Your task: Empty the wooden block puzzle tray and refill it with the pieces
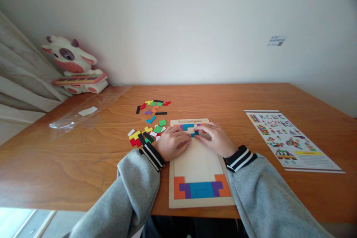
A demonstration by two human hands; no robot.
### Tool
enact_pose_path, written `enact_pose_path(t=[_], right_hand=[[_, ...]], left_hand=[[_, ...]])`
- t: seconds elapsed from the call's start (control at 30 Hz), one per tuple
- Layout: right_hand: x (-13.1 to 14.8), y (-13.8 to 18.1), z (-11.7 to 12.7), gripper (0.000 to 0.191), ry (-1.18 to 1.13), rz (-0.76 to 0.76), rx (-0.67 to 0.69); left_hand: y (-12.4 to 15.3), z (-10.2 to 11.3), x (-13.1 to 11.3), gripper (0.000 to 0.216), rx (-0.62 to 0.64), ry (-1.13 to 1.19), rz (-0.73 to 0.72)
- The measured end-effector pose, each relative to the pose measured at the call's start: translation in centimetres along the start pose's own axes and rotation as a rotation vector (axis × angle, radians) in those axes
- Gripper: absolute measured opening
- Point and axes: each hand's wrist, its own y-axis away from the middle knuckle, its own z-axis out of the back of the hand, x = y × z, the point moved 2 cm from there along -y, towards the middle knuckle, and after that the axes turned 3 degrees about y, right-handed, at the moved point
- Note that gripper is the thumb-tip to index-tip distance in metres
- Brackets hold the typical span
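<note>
Because the left hand [174, 142] and right hand [216, 139] crowd the board [196, 161], nudging could skew the blue piece [196, 133]; I cannot tell what either grip holds.

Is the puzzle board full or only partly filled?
The puzzle board is partly filled: coloured pieces lie at its near and far ends, with bare wood showing between.

Lettering on the top rim of the puzzle board [192, 158] appears to begin "Wood"; the remainder is blurred. The wall label [276, 41] bears lines of print and a dark square code, neither legible. Print on the picture sheet [292, 141], including its yellow band [308, 153], is too small to read.
</note>
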Motion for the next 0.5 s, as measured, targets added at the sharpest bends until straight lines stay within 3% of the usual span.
enact_pose_path(t=[0.5], right_hand=[[0.26,-0.11,0.23,0.013,0.005,0.050,-0.030]], left_hand=[[0.24,-0.30,0.33,0.024,0.046,0.031,0.039]])
